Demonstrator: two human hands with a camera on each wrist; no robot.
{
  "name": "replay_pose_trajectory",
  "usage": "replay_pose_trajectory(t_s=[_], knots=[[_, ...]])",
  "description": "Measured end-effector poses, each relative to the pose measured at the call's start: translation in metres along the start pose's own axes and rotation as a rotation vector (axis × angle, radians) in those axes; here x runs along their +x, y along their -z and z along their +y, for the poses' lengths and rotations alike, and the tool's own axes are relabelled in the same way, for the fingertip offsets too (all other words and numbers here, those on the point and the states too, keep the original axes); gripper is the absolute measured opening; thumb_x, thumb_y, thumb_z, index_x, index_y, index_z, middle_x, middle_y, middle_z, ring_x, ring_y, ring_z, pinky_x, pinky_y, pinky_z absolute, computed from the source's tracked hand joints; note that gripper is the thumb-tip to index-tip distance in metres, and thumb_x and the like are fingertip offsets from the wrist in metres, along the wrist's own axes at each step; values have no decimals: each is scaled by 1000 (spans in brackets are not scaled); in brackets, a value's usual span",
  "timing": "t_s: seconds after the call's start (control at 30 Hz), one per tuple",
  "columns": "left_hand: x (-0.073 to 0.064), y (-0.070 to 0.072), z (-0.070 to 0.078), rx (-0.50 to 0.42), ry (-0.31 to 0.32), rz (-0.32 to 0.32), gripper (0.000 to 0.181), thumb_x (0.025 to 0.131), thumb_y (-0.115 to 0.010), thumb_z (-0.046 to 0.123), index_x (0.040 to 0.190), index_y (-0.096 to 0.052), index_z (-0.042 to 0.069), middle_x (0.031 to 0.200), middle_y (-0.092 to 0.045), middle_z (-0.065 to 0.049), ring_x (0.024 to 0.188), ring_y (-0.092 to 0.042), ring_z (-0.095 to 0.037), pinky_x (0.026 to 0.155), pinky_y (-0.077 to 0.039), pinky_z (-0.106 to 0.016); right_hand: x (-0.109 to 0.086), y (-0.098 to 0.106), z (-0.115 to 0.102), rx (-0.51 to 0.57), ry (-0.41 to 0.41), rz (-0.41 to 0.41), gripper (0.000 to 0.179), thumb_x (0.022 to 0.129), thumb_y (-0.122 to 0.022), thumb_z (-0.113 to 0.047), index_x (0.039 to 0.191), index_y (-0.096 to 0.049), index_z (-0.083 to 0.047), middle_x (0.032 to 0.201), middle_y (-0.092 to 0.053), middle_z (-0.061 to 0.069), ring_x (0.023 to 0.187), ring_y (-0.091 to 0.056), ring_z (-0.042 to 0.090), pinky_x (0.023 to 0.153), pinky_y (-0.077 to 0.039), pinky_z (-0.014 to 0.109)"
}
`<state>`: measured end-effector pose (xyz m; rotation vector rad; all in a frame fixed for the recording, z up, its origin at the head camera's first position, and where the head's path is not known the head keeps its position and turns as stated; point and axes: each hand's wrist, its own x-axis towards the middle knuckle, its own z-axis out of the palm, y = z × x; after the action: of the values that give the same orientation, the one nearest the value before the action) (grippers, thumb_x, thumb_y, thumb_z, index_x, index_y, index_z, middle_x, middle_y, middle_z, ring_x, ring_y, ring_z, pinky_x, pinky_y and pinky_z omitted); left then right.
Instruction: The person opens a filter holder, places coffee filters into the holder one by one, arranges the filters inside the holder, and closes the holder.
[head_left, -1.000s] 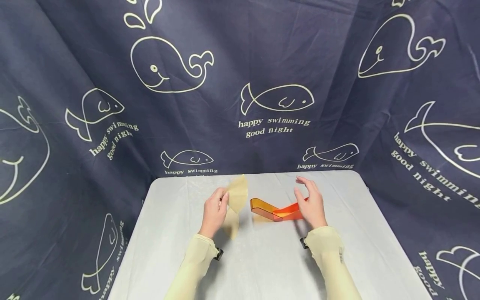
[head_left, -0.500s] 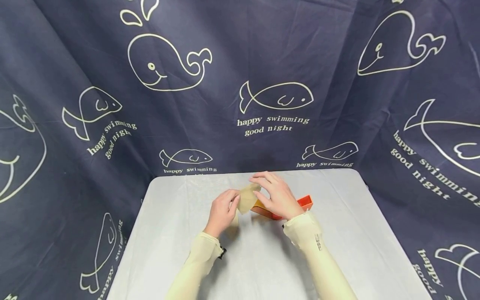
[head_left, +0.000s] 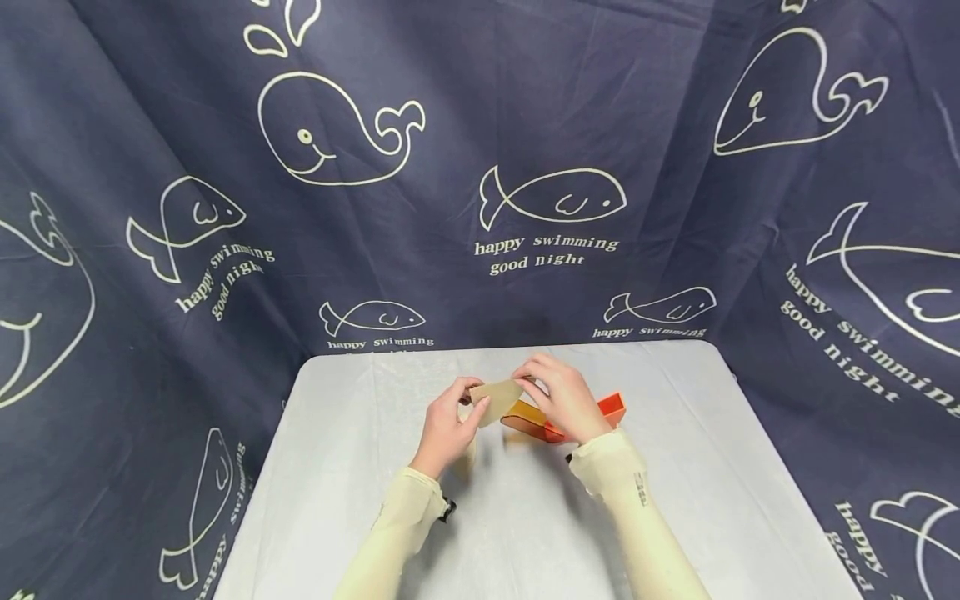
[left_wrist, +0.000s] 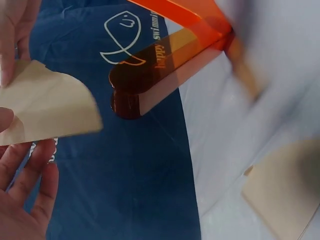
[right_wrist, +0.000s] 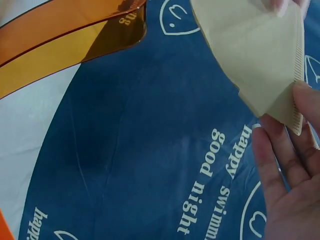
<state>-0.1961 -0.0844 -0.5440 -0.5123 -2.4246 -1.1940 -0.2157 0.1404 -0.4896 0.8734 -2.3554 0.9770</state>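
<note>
Between both hands a tan paper coffee filter is held above the table, its crimped seam visible in the right wrist view. My left hand grips one end with thumb and fingers. At the other end, my right hand pinches the paper; its thumb and fingers show in the right wrist view. A second tan filter is below my left hand, partly hidden in the head view. Just beyond, a transparent V-shaped holder, amber on one arm and orange on the other, is partly covered by my right hand.
A white cloth-covered table lies under the hands. Dark blue curtains with whale and fish drawings surround its back and sides. A small tan patch shows beneath the amber arm.
My right hand has moved left from the orange arm to the filter and taken hold of its end. The filter has turned from upright to lying across between the hands.
</note>
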Motion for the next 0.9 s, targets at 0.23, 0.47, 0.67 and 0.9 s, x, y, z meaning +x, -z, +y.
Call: replay_pose_trajectory(t_s=[0.23, 0.47, 0.67, 0.9], knots=[[-1, -2, -6, -71, 61, 18, 13, 98, -71, 20, 107, -71, 10, 96, -76, -2, 90, -71, -20, 85, -58, -36, -5, 9, 4, 83, -131, 39, 9, 94, -76, -10, 100, -77, -17, 97, -70, -6, 90, -66, 11, 81, -56, 33], [-3, -2, -10, -38, -1, 42, 8, 98, -72, 19, 102, -73, 12, 95, -76, -2, 91, -70, -19, 84, -58, -36, -10, 8, 7, 147, -181, 66, 10, 94, -76, -10, 100, -78, -18, 97, -71, -6, 91, -67, 12, 86, -56, 37], [-2, -2, -9, 17, -61, 52, 2, 97, -72, 14, 99, -73, 13, 92, -75, 0, 90, -70, -17, 83, -58, -35, -11, 6, 9, 145, -163, 63, 14, 92, -78, -10, 105, -78, -15, 99, -72, -6, 92, -66, 11, 86, -55, 38], [-1, -1, -7, 101, -140, 31, 6, 99, -70, 20, 98, -73, 15, 93, -74, 3, 89, -69, -14, 84, -56, -37, -7, 0, 5, 84, -73, 32, 18, 91, -81, -14, 108, -78, -16, 102, -73, -6, 95, -66, 12, 82, -54, 31]])
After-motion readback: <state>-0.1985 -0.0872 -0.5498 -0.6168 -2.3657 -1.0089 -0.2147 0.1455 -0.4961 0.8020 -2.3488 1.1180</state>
